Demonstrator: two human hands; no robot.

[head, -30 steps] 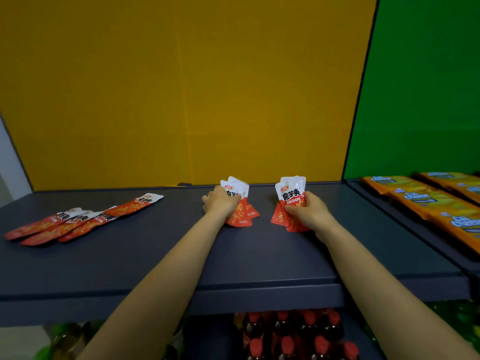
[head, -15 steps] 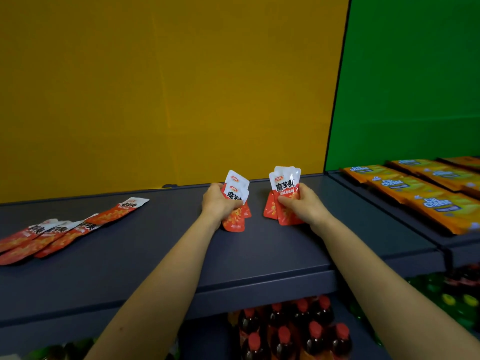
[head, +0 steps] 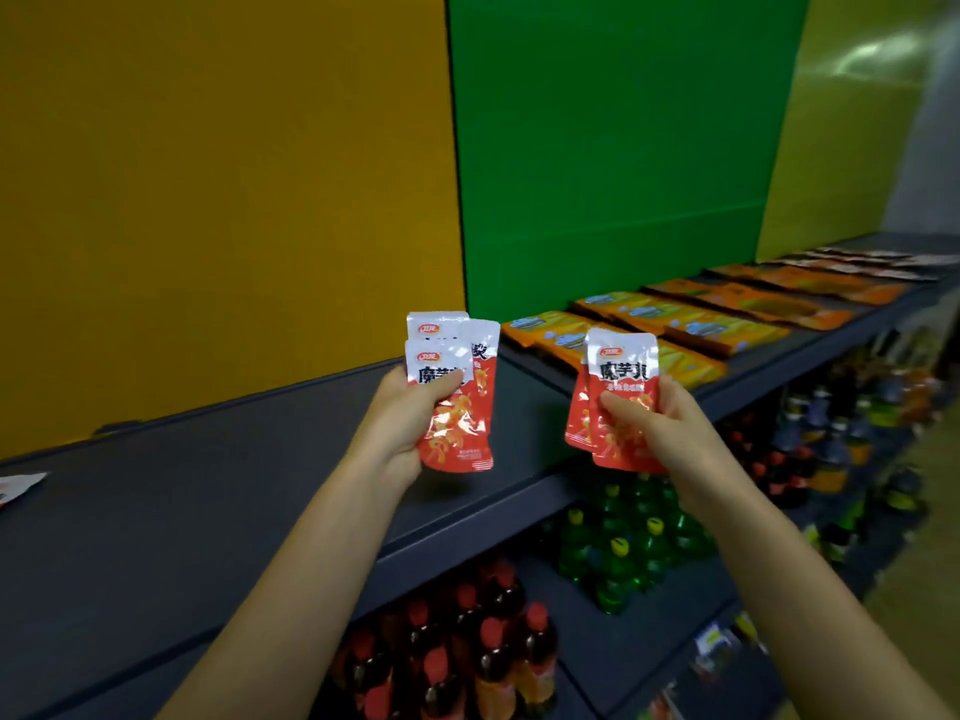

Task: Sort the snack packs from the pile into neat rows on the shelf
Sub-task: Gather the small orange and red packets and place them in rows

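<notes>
My left hand [head: 402,423] grips a fanned bunch of red-and-white snack packs [head: 457,407], held upright above the dark shelf [head: 182,501]. My right hand [head: 660,433] holds a second small stack of the same snack packs [head: 621,376], lifted in front of the shelf's front edge. Both bunches are off the shelf surface. At the far left edge, the white tip of one long red pack [head: 18,485] lies on the shelf.
To the right, under the green back panel [head: 613,148], rows of long orange and yellow packs [head: 675,324] lie on the adjoining shelf. Below stand red-capped dark bottles [head: 467,641] and green bottles [head: 618,543]. A yellow panel [head: 218,200] backs the left section.
Both hands have lifted their packs off the shelf and toward me. The view has swung to the right, so the long red packs on the left have almost left the frame.
</notes>
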